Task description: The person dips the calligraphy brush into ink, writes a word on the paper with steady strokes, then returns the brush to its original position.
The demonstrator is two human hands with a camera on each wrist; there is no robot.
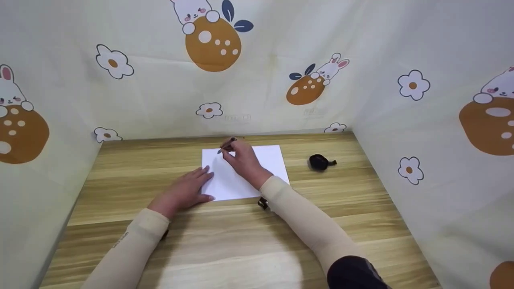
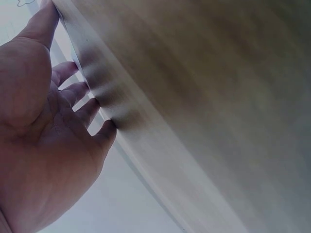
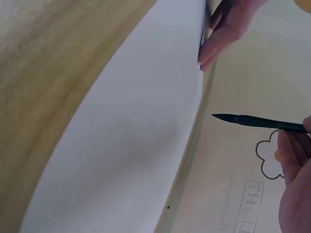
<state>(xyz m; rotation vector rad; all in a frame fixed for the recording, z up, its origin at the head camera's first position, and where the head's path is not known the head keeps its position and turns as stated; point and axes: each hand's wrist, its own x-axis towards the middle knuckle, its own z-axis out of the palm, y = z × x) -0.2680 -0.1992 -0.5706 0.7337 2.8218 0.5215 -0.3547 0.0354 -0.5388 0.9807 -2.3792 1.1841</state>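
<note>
A white sheet of paper [image 1: 235, 186] lies on the wooden table. My left hand [image 1: 186, 190] rests at its left edge, fingers straight and spread, fingertips and thumb on the sheet. In the left wrist view the fingers of that hand [image 2: 58, 131] extend to the surface, holding nothing. Over the upper part of the sheet, my right hand [image 1: 245, 158] pinches a dark brush pen [image 1: 227, 145] between thumb and fingers. The right wrist view shows the brush pen [image 3: 257, 121] with its pointed dark tip apart from the paper, against the patterned cloth.
To the right of the paper sits a small round black object [image 1: 319, 162] with a short tail; its kind is unclear. Patterned cloth walls [image 1: 265, 92] enclose the wooden table [image 1: 341, 200] at the back and both sides.
</note>
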